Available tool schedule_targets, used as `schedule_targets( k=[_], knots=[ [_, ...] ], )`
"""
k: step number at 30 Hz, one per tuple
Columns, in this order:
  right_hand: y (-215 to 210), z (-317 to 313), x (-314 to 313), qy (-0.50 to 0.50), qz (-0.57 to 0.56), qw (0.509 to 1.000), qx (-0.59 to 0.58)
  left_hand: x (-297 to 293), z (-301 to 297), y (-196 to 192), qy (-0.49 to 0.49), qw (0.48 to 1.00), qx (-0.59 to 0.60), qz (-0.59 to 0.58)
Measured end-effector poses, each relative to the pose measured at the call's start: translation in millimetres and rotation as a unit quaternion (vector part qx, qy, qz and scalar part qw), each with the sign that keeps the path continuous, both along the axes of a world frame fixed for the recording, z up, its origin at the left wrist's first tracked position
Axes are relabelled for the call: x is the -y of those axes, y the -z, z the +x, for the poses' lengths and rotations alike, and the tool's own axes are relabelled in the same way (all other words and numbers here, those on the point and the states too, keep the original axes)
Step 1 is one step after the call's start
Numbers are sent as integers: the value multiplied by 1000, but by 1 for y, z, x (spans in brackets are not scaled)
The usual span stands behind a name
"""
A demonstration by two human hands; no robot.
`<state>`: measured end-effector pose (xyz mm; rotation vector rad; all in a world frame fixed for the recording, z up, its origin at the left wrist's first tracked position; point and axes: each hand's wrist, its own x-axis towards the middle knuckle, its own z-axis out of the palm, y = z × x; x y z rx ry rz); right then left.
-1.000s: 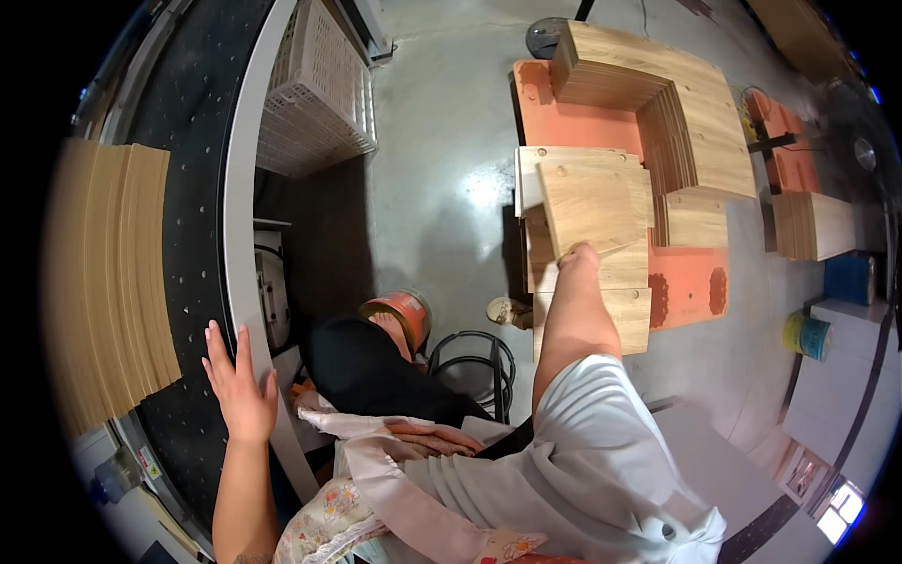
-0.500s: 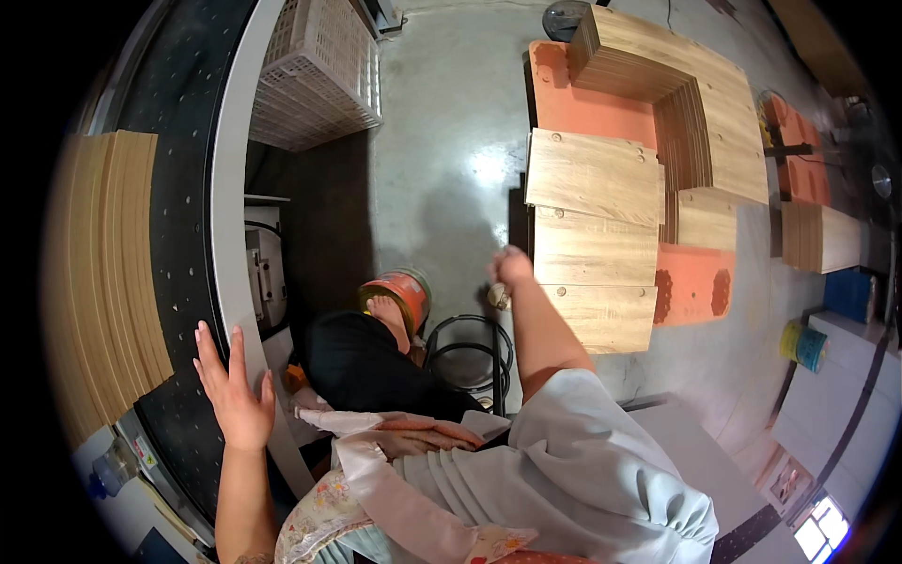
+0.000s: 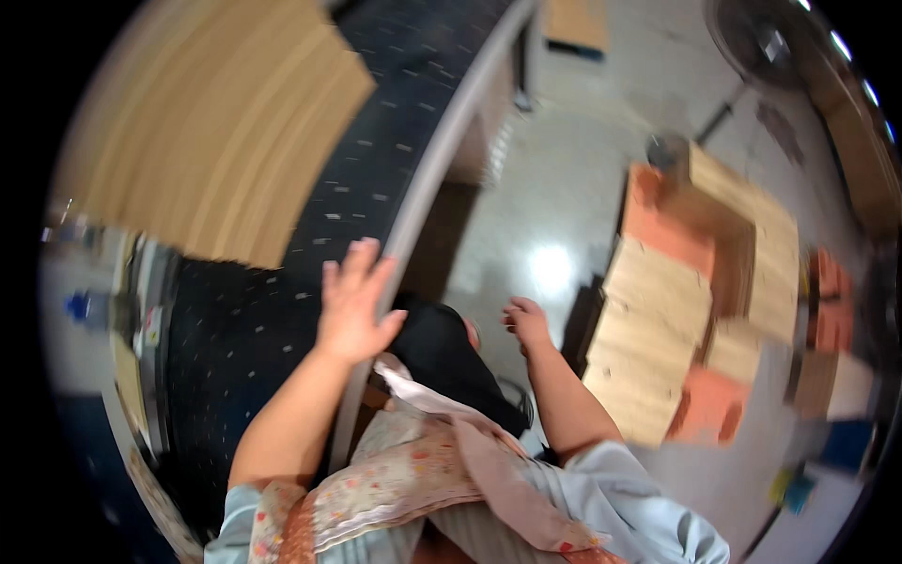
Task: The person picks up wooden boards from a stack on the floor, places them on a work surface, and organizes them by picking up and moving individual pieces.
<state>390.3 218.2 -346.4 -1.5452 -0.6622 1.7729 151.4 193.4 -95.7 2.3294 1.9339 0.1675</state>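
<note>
hands empty: left hand (image 3: 352,305) spread on dark table (image 3: 282,282) edge; right hand (image 3: 526,322) loosely open, midair.

A glossy pale floor (image 3: 554,216) catches a bright glare beside stacked wooden and orange panels (image 3: 658,320) (blurred), with a dark speckled desk (image 3: 282,282) bearing light wooden boards (image 3: 216,132)

Under your left hand (image 3: 352,305) you see a matt black speckled table top (image 3: 272,310) with a smooth grey edge, pale raw wooden boards (image 3: 211,122), and a glossy floor (image 3: 554,235).
</note>
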Motion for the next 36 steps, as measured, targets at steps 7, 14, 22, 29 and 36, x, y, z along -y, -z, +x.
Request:
schedule_targets(
  k=[7, 14, 22, 29, 36],
  knots=[
    [-214, -76, -55, -17, 390, 914, -108, 27, -35, 31, -50, 829, 557, 4],
    [-412, -199, -42, -98, 796, 596, 32, 126, -69, 9, -80, 685, 709, -147],
    [-536, -322, -77, -27, 849, 518, 98, 221, -101, 17, -113, 472, 873, 48],
    [-538, -310, -86, -83, 687, 715, -105, 225, -113, 31, -63, 470, 880, 25],
    [-546, -262, -122, 58, 438, 879, -181, 213, -123, 30, -53, 395, 916, -49]
  ],
)
